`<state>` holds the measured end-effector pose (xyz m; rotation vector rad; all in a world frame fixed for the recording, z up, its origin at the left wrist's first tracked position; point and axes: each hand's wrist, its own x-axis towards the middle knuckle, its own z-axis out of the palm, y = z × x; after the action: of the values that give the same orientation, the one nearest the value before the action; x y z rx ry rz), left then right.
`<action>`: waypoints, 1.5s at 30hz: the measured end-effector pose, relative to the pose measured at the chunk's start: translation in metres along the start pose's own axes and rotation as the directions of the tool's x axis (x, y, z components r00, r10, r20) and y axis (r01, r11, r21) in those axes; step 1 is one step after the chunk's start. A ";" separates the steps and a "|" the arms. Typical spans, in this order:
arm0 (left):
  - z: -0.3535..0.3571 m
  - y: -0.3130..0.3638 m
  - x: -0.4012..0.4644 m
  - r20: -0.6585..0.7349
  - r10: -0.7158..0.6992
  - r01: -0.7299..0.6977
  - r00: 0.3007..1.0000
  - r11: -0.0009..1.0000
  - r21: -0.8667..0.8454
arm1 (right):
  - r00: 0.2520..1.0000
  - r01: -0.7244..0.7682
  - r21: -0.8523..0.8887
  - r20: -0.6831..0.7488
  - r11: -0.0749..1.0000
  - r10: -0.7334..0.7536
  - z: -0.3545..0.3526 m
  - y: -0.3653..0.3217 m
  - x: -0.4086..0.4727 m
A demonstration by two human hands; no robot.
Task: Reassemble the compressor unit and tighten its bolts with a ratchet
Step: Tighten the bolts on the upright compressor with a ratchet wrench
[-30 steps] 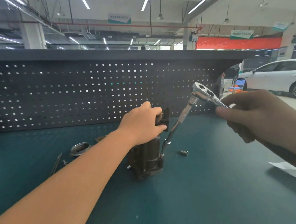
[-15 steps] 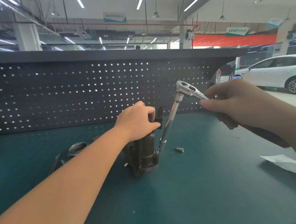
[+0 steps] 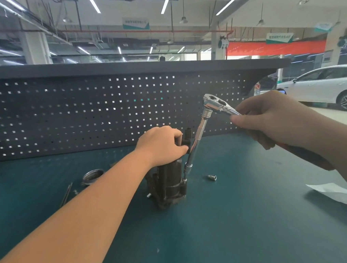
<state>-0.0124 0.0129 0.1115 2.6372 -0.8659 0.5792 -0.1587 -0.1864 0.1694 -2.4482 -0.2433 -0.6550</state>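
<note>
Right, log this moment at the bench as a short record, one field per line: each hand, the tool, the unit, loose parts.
left hand: left hand grips the top of the compressor unit
right hand: right hand holds the ratchet by its handle
tool: ratchet head raised, long extension bar slanting down to the unit's right side
unit: upright on the green bench top
loose parts: small socket right of the unit; metal ring to its left; white paper at the right edge
</note>
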 end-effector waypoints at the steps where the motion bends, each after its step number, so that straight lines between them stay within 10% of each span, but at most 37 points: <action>1: -0.002 0.000 0.000 0.011 -0.006 0.006 1.000 1.000 -0.018 | 1.000 0.003 -0.001 0.003 1.000 -0.003 0.000 0.000 0.000; 15: -0.026 -0.005 0.009 0.309 0.028 0.023 0.951 0.987 -0.162 | 0.989 -0.022 -0.051 0.142 0.998 0.029 -0.011 0.007 0.038; 37: -0.005 -0.012 0.014 -0.004 0.211 -0.201 0.977 0.924 -0.326 | 0.996 -0.089 -0.543 -0.030 0.835 0.087 0.013 -0.022 0.062; 45: -0.004 -0.004 0.018 0.107 0.018 0.005 0.994 0.976 -0.217 | 0.995 -0.062 -0.635 0.023 0.770 0.099 0.014 -0.048 0.059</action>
<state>0.0022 0.0082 0.1231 2.4855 -0.9136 0.3242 -0.1169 -0.1377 0.2131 -3.1092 0.0895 -0.7147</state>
